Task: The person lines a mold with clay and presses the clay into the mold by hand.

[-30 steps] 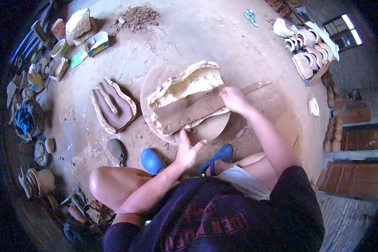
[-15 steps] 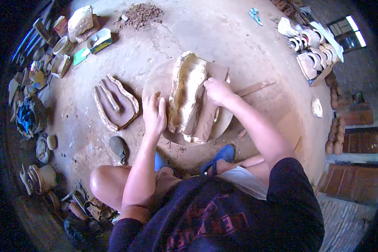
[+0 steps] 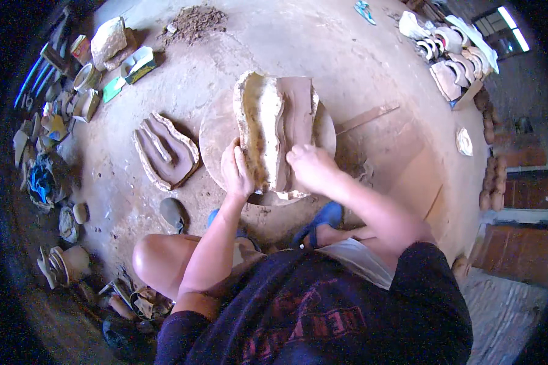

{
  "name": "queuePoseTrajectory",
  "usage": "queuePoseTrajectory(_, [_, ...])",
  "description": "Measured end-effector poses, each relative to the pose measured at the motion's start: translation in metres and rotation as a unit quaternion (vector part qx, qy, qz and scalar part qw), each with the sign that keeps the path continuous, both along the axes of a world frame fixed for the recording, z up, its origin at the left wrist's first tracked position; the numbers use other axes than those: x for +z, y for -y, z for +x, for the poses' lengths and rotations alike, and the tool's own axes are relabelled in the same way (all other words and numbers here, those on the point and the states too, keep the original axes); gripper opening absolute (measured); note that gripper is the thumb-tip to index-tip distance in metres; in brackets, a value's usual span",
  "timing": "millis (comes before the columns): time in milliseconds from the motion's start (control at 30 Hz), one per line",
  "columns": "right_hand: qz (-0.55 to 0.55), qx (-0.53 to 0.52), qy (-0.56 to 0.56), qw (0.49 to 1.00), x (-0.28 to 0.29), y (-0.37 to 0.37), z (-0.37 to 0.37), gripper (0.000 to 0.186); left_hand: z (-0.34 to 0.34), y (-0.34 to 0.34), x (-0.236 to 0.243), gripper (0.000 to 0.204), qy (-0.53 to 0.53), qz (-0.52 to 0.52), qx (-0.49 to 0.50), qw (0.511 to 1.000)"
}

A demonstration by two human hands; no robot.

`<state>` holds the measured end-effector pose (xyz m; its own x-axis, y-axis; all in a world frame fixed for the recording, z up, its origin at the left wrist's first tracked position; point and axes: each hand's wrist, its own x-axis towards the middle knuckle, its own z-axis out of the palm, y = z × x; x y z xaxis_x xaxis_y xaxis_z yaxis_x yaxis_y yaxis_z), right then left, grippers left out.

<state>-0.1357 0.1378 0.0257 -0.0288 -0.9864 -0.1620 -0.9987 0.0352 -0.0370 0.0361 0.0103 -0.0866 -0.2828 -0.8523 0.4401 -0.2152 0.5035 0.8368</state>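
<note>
A long plaster mould (image 3: pixel 265 121) with a ragged rim lies lengthwise away from me on a round board (image 3: pixel 216 131), a brown clay layer (image 3: pixel 298 109) along its right side. My left hand (image 3: pixel 237 170) grips the mould's near left edge. My right hand (image 3: pixel 313 167) has bent, closed fingertips on the clay at the near right; whether they hold anything is hidden. A U-shaped mould (image 3: pixel 164 146) with clay inside rests on the floor to the left.
A stone (image 3: pixel 173 213) lies near my left knee. A wooden strip (image 3: pixel 368 117) extends right of the board. Containers (image 3: pixel 137 64) and assorted items line the left. Stacked curved pieces (image 3: pixel 456 73) stand at back right; a soil pile (image 3: pixel 195 21) lies at the back.
The mould has turned from crosswise to lengthwise. My left hand has moved up from the near edge to its left side. My right hand has moved down toward me along the clay.
</note>
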Motion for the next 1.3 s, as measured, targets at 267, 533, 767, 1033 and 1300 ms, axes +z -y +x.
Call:
queuePoseTrajectory(267, [-0.003, -0.259, 0.402, 0.878, 0.083, -0.118, -0.026, 0.034, -0.012, -0.018, 0.011, 0.057, 0.079, 0.087, -0.034, 0.992])
queuePoseTrajectory(533, [-0.432, -0.508, 0.502, 0.551, 0.097, -0.361, -0.171, 0.022, -0.018, -0.003, 0.036, 0.081, 0.034, 0.22, -0.073, 0.972])
queuePoseTrajectory(767, [-0.474, -0.727, 0.451, 0.208, -0.024, -0.576, -0.151, 0.042, -0.038, 0.035, 0.047, 0.082, 0.061, 0.212, -0.08, 0.972])
queuePoseTrajectory(1033, [-0.344, -0.852, 0.367, 0.146, -0.147, -0.734, -0.059, 0.041, -0.041, 0.068, 0.023, 0.074, 0.061, 0.299, -0.077, 0.949])
queuePoseTrajectory(1300, [-0.103, -0.945, -0.132, 0.28, -0.134, -0.859, -0.021, 0.061, -0.058, 0.095, 0.01, 0.069, 0.115, 0.337, -0.045, 0.933])
